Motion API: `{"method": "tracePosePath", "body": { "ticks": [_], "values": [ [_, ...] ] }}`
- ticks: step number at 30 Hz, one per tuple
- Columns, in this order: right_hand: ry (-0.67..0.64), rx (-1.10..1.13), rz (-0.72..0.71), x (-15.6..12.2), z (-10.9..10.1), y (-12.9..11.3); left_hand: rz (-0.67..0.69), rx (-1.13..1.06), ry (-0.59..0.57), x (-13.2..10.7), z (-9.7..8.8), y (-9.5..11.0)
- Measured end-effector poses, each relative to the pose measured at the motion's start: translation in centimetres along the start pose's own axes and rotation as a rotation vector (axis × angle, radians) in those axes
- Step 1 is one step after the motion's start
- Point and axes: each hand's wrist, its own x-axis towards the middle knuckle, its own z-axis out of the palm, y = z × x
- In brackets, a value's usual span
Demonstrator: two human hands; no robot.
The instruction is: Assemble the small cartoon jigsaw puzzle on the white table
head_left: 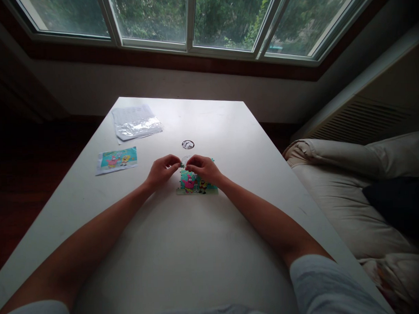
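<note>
A partly assembled jigsaw puzzle (pixel 189 182) with pink and yellow cartoon figures on teal lies flat on the white table. At its upper left edge, my left hand (pixel 164 170) has thumb and forefinger pinched on a small dark green puzzle piece (pixel 182 165). My right hand (pixel 205 168) reaches over the puzzle's upper part and hides some of it. Its fingertips are closed close beside that piece, and whether they grip anything is too small to make out. Just behind the fingers is a clear round item (pixel 186 159), partly covered.
To the left lies a printed picture sheet (pixel 117 159) with the same cartoon figures. Behind it are papers in a clear plastic sleeve (pixel 136 123). A round, dark-rimmed shiny item (pixel 187 144) sits beyond my hands. A beige sofa (pixel 334 194) borders the white table (pixel 185 249) on the right.
</note>
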Motion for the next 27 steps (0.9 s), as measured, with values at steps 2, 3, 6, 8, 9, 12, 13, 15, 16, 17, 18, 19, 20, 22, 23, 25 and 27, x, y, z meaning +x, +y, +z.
{"method": "tracePosePath", "body": {
  "ticks": [2, 3, 6, 8, 9, 12, 13, 15, 16, 17, 18, 19, 20, 22, 23, 25, 27],
  "values": [
    [0.016, 0.015, 0.004, 0.1, -0.11, 0.2, -0.008, 0.03, 0.017, 0.06, -0.11, -0.18],
    [0.023, 0.022, 0.006, 0.15, -0.17, 0.3, -0.011, 0.059, 0.022, 0.08, -0.17, -0.24],
    [0.037, 0.022, 0.014, 0.29, -0.3, 0.55, -0.01, 0.19, 0.009, 0.1, -0.32, -0.33],
    [0.042, -0.011, 0.012, 0.3, -0.37, 0.62, -0.002, 0.276, -0.012, 0.1, -0.38, -0.34],
    [0.043, -0.048, 0.006, 0.26, -0.41, 0.62, 0.0, 0.311, -0.018, 0.1, -0.39, -0.35],
    [0.045, -0.241, -0.038, 0.06, -0.55, 0.49, 0.004, 0.386, -0.023, 0.09, -0.33, -0.42],
    [0.042, -0.313, -0.058, -0.02, -0.59, 0.41, 0.006, 0.403, -0.026, 0.08, -0.28, -0.45],
    [0.028, -0.421, -0.088, -0.17, -0.66, 0.26, 0.013, 0.426, -0.039, 0.04, -0.17, -0.49],
    [0.017, -0.454, -0.095, -0.22, -0.68, 0.19, 0.016, 0.431, -0.047, 0.01, -0.11, -0.5],
    [0.004, -0.478, -0.099, -0.25, -0.7, 0.14, 0.019, 0.434, -0.053, -0.01, -0.06, -0.49],
    [-0.011, -0.496, -0.102, -0.27, -0.72, 0.1, 0.024, 0.437, -0.058, -0.03, -0.01, -0.47],
    [-0.029, -0.512, -0.109, -0.28, -0.74, 0.09, 0.031, 0.44, -0.064, -0.04, 0.02, -0.44],
    [-0.05, -0.528, -0.12, -0.27, -0.74, 0.09, 0.041, 0.445, -0.069, -0.04, 0.05, -0.4],
    [-0.086, -0.564, -0.153, -0.22, -0.75, 0.16, 0.064, 0.459, -0.075, -0.05, 0.08, -0.33],
    [-0.099, -0.582, -0.17, -0.19, -0.75, 0.2, 0.073, 0.468, -0.076, -0.05, 0.09, -0.31],
    [-0.116, -0.609, -0.189, -0.14, -0.76, 0.29, 0.087, 0.489, -0.079, -0.06, 0.12, -0.27],
    [-0.128, -0.618, -0.192, -0.11, -0.78, 0.34, 0.097, 0.513, -0.083, -0.11, 0.16, -0.23]
  ]
}}
